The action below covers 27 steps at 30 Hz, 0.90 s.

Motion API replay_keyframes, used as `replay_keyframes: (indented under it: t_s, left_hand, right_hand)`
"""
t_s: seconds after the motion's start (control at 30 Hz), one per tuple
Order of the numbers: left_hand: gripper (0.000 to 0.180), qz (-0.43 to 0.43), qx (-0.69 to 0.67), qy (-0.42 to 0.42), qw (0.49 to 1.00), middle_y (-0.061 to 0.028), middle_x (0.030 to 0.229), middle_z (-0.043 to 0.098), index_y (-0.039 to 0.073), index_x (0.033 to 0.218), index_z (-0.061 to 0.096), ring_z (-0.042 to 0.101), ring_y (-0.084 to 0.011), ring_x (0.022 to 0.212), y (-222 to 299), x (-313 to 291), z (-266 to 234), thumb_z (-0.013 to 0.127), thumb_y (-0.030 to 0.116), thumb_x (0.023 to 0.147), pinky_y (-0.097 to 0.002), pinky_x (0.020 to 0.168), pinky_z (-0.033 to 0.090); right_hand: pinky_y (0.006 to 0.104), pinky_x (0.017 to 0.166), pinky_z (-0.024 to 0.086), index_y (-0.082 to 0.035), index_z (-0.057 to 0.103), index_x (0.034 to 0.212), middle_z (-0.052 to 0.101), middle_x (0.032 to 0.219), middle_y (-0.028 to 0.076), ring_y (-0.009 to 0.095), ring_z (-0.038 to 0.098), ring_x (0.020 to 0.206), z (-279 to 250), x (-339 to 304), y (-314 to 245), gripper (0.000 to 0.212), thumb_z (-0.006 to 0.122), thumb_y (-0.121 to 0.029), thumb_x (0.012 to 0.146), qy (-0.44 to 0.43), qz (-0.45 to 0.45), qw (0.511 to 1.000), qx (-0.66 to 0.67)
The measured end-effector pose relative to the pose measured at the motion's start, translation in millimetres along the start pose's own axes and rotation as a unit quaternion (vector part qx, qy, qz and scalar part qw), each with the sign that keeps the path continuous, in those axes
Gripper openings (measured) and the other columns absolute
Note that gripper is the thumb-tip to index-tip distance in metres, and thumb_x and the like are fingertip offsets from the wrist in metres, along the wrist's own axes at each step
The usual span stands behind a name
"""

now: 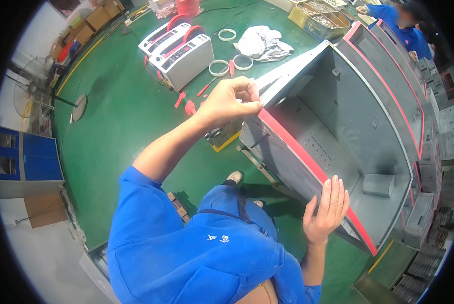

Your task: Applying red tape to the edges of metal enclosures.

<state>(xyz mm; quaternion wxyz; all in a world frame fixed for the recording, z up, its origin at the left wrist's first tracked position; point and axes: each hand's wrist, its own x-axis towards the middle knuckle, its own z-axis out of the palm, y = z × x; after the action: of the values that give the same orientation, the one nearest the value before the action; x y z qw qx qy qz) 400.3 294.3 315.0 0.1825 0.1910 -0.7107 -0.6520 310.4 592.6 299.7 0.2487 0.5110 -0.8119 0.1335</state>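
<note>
A grey metal cabinet shell (333, 121) lies open side up in front of me, to the right. Along its near rim runs a strip of red tape (295, 147). My left hand (234, 101) is at the far left corner of that rim, thumb and fingers pinched together at the tape's end. Toward the near end of the same rim, my right hand (325, 210) rests on the tape with its fingers stretched out. A small grey box-shaped part (379, 185) sits inside the shell.
Two tape dispensers (184, 60) with red rolls stand ahead on the green floor, near pale rings (218, 68) and a white cloth (263, 43). More red-edged cabinets (384, 76) line the right, where a co-worker in blue (402, 30) stands. A fan (39, 91) is at left.
</note>
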Motion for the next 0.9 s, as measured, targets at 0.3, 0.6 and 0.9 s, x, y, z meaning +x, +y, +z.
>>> replay_keyframes:
  t_s: [0.3,0.6,0.9]
  left_hand:
    - [0.026,-0.074,-0.210,-0.005,0.975,-0.0019,0.088,0.052,0.003,0.099,0.050,0.045,-0.0050,0.062,-13.3,4.3,-12.8,0.063,0.005,0.076,-0.0174,0.047,0.033]
    - [0.020,-0.074,-0.180,0.076,0.978,-0.0002,0.079,0.053,0.002,0.098,0.054,0.043,-0.0030,0.058,-62.8,-4.7,-27.6,0.060,0.011,0.081,-0.0172,0.046,0.032]
    - [0.016,0.195,0.053,0.145,0.969,-0.0105,0.101,0.057,-0.003,0.098,0.057,0.053,-0.0199,0.100,-49.2,-5.0,0.1,0.053,0.000,0.082,-0.0307,0.088,0.041]
  right_hand:
    - [0.0459,0.097,0.034,0.004,0.053,0.113,0.056,0.115,0.020,0.034,0.052,0.109,3.2,0.1,0.5,0.037,0.054,-0.003,0.077,0.011,0.001,1.000,-0.004]
    - [0.0471,0.097,0.034,0.002,0.054,0.112,0.054,0.119,0.018,0.034,0.050,0.112,16.9,42.1,-42.6,0.035,0.054,-0.006,0.078,-0.017,0.006,1.000,0.006]
    - [0.0462,0.099,0.034,0.004,0.054,0.112,0.053,0.120,0.019,0.032,0.047,0.117,77.2,108.6,-106.7,0.041,0.053,-0.014,0.075,0.050,-0.026,0.988,0.146]
